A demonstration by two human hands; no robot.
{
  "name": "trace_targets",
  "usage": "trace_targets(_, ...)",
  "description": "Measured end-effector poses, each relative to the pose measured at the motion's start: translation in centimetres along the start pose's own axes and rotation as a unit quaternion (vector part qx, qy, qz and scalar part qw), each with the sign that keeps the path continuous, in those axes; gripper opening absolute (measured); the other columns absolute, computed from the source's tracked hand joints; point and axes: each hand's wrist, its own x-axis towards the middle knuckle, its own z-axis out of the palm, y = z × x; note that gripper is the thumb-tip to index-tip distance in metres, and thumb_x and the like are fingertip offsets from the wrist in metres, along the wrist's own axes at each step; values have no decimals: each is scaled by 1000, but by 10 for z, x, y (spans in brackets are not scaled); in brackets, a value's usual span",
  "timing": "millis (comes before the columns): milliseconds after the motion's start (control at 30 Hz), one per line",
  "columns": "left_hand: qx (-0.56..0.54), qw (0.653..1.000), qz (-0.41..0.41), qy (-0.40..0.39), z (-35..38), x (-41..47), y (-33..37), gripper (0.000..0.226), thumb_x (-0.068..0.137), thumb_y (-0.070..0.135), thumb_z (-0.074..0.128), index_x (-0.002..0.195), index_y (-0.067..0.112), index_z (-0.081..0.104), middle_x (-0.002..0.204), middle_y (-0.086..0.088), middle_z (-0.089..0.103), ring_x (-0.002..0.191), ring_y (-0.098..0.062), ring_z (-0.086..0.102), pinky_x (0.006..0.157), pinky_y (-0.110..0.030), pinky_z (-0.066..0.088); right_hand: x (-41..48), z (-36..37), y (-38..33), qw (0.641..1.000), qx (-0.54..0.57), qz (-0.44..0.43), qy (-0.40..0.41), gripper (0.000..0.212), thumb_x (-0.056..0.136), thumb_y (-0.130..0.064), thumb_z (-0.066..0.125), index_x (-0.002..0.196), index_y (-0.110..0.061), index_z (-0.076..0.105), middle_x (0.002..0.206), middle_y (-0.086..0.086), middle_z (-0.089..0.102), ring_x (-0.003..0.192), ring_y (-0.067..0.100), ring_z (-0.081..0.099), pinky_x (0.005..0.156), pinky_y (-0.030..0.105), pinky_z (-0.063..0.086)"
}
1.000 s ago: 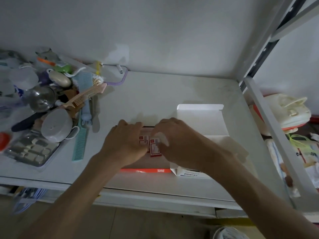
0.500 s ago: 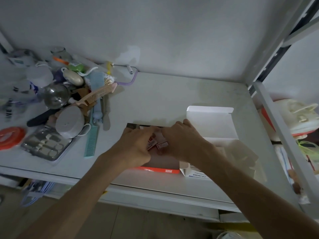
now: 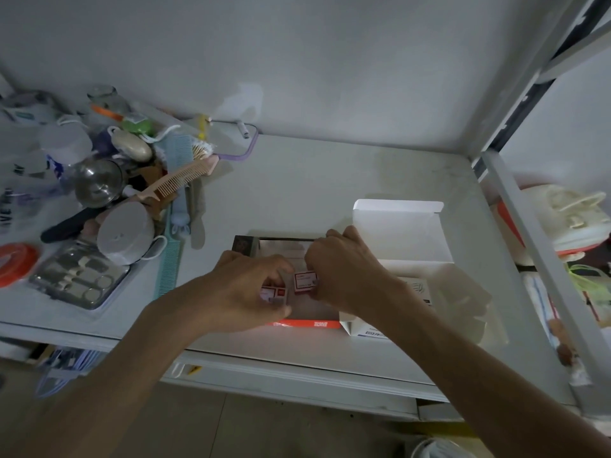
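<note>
An open flat box with an orange front edge (image 3: 304, 323) lies on the white shelf (image 3: 314, 186) near its front. My left hand (image 3: 244, 289) pinches a small red-and-white packet (image 3: 274, 294) over the box. My right hand (image 3: 344, 276) pinches a second small red-and-white packet (image 3: 305, 281) just to the right of the first. The two packets are a little apart. Both hands hide most of the box's inside.
A white carton with its lid raised (image 3: 401, 226) stands right of the orange-edged box. At the left lies a heap: combs (image 3: 178, 178), a steel cup (image 3: 96, 186), a manicure set (image 3: 79, 280), an orange tape roll (image 3: 15, 262). A shelf post (image 3: 535, 246) stands at the right.
The two packets were held together in front of me; now each hand holds one and they have come slightly apart. The view has shifted a little to the left.
</note>
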Motion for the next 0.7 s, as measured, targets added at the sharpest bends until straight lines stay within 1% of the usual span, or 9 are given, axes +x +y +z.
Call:
trace_targets(67,-15,1000,-3,-21,-1,-5,-2,68,50,69,75,111,52,51,98,30,61,109,-11,52,90,-39,49,-2,-1,-2,1000,9,-12,-16,26,73,-22,67,67,-20,42,78,2,61,90,24,58,86,33,30)
trace_targets(133,-31,999,2,-15,-1,-8,-4,70,45,58,85,108,47,56,100,25,64,103,-8,57,86,-38,53,-4,0,-5,999,14,-26,-27,33,71,-22,68,61,-18,37,71,0,55,83,24,58,86,33,28)
trace_targets(200,-59,998,5,-2,-1,-9,-4,66,49,45,90,108,40,60,99,19,67,95,-3,63,83,-34,56,-5,2,-8,999,20,-32,-29,38,71,-20,67,55,-21,33,66,-3,51,77,23,57,82,32,24)
trace_targets(300,-80,997,14,12,-2,-10,-2,57,54,36,91,104,33,66,92,17,69,86,2,64,77,-22,55,-5,5,-8,996,63,-27,-48,20,73,-20,69,68,-20,49,81,0,64,80,21,59,82,32,22)
trace_targets(367,-79,996,27,16,-2,-12,-1,48,56,36,91,99,31,69,87,17,70,83,4,65,71,-14,52,-4,5,-5,994,92,-20,-58,17,71,-19,71,74,-19,54,85,1,65,81,21,59,79,29,23)
trace_targets(433,-86,996,28,15,-1,-13,-1,45,57,37,90,97,31,70,86,17,71,82,4,65,70,-14,52,-4,5,-5,993,101,-19,-64,14,70,-17,70,75,-17,58,85,2,66,80,21,61,80,28,26)
trace_targets(533,-99,995,24,2,-2,-14,0,45,57,39,91,97,32,70,86,16,72,83,3,66,74,-21,55,-4,4,-6,992,110,-20,-65,11,70,-15,69,79,-15,63,87,4,67,81,24,64,86,31,39)
trace_targets(633,-122,992,14,-3,-4,-14,0,51,55,40,91,99,33,68,90,17,71,86,4,64,78,-21,53,-5,0,-5,990,122,-8,-75,16,71,-19,71,86,-14,66,90,4,67,80,25,63,69,27,35)
trace_targets(700,-122,992,10,4,-4,-15,0,53,56,41,91,102,33,67,93,18,69,89,5,63,78,-18,51,-6,-2,-5,988,131,-2,-79,17,72,-18,71,88,-14,66,91,4,66,81,25,63,65,26,33)
